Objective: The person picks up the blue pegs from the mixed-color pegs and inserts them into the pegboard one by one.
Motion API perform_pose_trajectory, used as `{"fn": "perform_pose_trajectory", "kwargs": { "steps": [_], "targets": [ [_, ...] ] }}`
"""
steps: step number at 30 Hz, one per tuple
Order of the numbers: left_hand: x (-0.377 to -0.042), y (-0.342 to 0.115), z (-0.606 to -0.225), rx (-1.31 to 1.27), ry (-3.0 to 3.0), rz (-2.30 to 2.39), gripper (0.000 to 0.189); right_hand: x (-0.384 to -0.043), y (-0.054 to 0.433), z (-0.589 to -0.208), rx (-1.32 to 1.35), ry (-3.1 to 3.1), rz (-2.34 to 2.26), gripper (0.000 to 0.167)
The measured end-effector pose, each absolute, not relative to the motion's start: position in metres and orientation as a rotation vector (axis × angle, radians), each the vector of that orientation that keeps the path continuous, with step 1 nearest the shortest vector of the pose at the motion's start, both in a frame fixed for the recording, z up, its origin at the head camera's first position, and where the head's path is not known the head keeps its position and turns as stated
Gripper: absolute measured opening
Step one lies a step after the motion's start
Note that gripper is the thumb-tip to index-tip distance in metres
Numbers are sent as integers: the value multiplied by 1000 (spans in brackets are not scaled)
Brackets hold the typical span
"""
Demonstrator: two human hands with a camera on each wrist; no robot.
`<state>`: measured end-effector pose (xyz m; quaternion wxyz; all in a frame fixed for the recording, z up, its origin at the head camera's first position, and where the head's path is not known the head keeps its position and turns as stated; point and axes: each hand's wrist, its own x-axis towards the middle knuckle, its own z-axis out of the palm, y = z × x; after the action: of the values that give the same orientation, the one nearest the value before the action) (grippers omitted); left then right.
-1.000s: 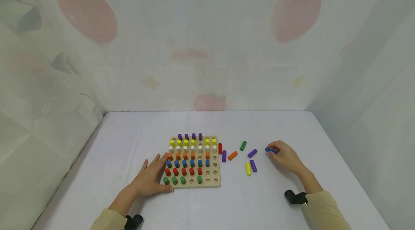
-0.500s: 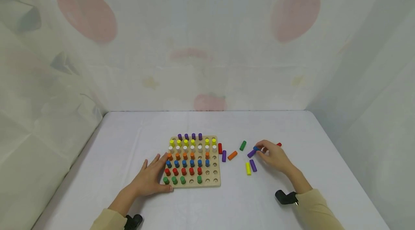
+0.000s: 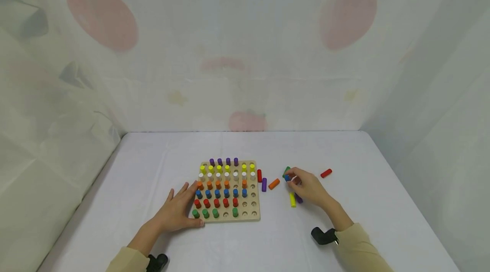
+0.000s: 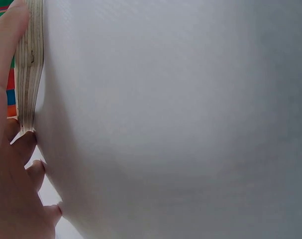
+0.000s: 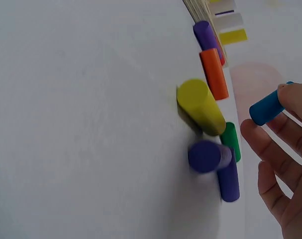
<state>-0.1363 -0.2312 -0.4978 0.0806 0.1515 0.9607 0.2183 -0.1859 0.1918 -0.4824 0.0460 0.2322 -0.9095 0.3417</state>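
A pegboard (image 3: pixel 249 216) with rows of coloured pegs lies on the white table, some of its holes bare. My left hand (image 3: pixel 177 210) rests at the board's left side, fingers spread, its thumb at the near left corner. In the left wrist view the thumb (image 4: pixel 4 45) lies against the board's layered edge (image 4: pixel 30 64). To the right of the board, my right hand (image 3: pixel 309 186) pinches a blue peg (image 5: pixel 266 108) between thumb and fingers, above the loose pegs. Below it lie a yellow peg (image 5: pixel 200 107), a green peg (image 5: pixel 231 141) and purple pegs (image 5: pixel 229 179).
An orange peg (image 3: pixel 274 184), a purple peg (image 3: pixel 264 184) and a red peg (image 3: pixel 259 176) lie between the board and my right hand. Another red peg (image 3: pixel 326 173) lies farther right. A pale cloth (image 3: pixel 245 72) hangs behind the table.
My right hand has moved left with the blue peg, from the far right to over the loose pegs, uncovering the red peg at right. My left hand stays put.
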Motion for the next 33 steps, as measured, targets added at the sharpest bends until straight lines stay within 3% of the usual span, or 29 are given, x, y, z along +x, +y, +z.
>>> {"fn": "perform_pose_trajectory", "kwargs": {
  "steps": [33],
  "targets": [
    [-137, -232, -499, 479, 2891, 639, 119, -181, 117, -484, 941, -2798, 1210, 21]
  ]
}}
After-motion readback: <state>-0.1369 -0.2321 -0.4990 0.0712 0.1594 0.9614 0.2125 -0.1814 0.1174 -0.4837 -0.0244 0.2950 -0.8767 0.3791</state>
